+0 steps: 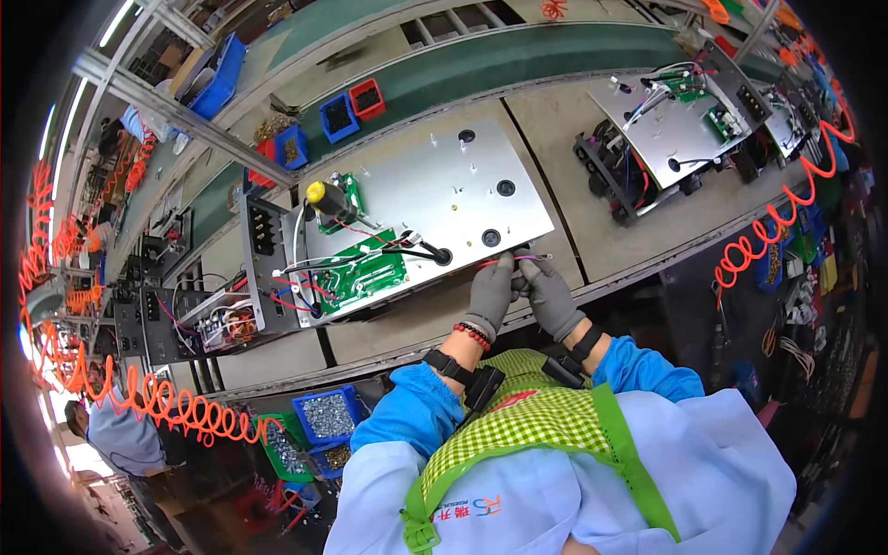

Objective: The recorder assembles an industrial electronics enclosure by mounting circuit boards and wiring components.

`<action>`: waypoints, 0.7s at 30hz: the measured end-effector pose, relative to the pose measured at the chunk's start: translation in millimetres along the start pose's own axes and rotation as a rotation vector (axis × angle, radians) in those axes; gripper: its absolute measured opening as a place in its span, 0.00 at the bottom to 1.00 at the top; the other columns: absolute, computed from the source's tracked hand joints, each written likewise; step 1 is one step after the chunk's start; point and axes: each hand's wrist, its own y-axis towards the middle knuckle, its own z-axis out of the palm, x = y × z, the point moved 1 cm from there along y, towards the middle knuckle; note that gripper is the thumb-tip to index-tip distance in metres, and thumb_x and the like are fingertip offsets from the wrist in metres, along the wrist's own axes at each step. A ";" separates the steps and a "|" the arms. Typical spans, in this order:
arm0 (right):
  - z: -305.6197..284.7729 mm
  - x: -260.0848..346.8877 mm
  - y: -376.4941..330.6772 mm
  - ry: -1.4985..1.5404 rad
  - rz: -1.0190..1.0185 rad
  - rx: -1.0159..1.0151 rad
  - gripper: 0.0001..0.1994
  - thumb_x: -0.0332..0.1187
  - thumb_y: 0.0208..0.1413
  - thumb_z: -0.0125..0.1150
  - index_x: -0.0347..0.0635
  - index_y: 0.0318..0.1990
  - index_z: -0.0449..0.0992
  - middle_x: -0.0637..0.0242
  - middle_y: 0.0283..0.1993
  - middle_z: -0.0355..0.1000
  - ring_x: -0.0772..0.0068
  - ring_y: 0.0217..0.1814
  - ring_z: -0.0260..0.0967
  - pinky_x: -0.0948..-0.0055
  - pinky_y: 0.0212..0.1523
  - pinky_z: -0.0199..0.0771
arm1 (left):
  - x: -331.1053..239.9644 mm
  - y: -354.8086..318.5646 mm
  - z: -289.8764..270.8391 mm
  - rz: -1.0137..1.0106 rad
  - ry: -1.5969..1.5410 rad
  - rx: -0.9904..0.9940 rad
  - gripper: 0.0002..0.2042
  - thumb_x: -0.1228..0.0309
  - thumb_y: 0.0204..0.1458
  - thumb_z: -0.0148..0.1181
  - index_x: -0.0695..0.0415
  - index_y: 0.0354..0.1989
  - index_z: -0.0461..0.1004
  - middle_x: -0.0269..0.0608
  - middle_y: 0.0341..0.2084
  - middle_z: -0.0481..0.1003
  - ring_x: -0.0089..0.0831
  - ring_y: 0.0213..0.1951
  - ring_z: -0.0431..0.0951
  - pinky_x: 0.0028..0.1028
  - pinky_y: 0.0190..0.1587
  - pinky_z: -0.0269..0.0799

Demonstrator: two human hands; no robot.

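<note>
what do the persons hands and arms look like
The left hand and right hand wear grey gloves. Each wrist has a black strap with a black box; the left adds red and dark beads. Bright blue sleeves sit farther up the arms.

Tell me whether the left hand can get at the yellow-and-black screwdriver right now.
Probably yes: the screwdriver looks uncovered, and mainly low black cables lie between it and the left hand, though that hand seems to pinch a thin red wire.
</note>
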 end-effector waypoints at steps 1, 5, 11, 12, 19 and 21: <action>-0.2 0.7 1.5 -0.016 -0.003 -0.007 0.18 0.44 0.70 0.53 0.45 0.58 0.75 0.69 0.38 0.79 0.81 0.36 0.75 0.80 0.33 0.67 | 0.1 2.7 0.9 -0.033 0.001 0.017 0.24 0.49 0.66 0.50 0.59 0.44 0.79 0.36 0.29 0.79 0.24 0.29 0.78 0.24 0.31 0.73; 2.7 -3.3 12.4 0.451 0.120 0.104 0.12 0.43 0.69 0.52 0.46 0.48 0.75 0.71 0.32 0.74 0.79 0.25 0.64 0.78 0.27 0.61 | -11.7 2.9 0.1 -0.102 0.014 0.124 0.24 0.50 0.67 0.48 0.61 0.46 0.78 0.37 0.33 0.79 0.26 0.31 0.80 0.25 0.33 0.75; 1.0 -2.2 34.2 0.107 0.169 -0.080 0.11 0.38 0.68 0.47 0.45 0.43 0.75 0.67 0.34 0.75 0.77 0.25 0.64 0.79 0.23 0.62 | -67.8 -57.2 -35.0 0.419 0.706 0.280 0.17 0.59 0.63 0.56 0.61 0.48 0.79 0.42 0.28 0.80 0.31 0.31 0.82 0.31 0.36 0.77; 0.6 0.3 38.1 -0.281 0.065 0.004 0.11 0.37 0.68 0.47 0.43 0.42 0.76 0.66 0.35 0.75 0.75 0.26 0.66 0.77 0.24 0.65 | -77.6 -59.4 -39.5 0.427 0.836 0.257 0.14 0.64 0.60 0.59 0.60 0.49 0.80 0.47 0.30 0.80 0.35 0.33 0.82 0.34 0.40 0.77; -0.8 16.5 44.0 -0.713 0.033 0.110 0.12 0.34 0.64 0.54 0.34 0.45 0.78 0.59 0.34 0.76 0.70 0.31 0.72 0.69 0.34 0.74 | -109.1 3.2 -46.6 0.838 0.935 -0.038 0.13 0.74 0.54 0.56 0.58 0.49 0.76 0.51 0.39 0.78 0.51 0.41 0.79 0.44 0.44 0.76; 1.4 22.4 45.6 -0.677 0.079 0.125 0.13 0.35 0.65 0.54 0.35 0.46 0.78 0.62 0.34 0.77 0.73 0.30 0.73 0.71 0.33 0.74 | -102.6 13.1 -45.2 0.859 0.943 -0.051 0.15 0.75 0.53 0.56 0.57 0.49 0.76 0.52 0.41 0.77 0.52 0.41 0.78 0.44 0.44 0.76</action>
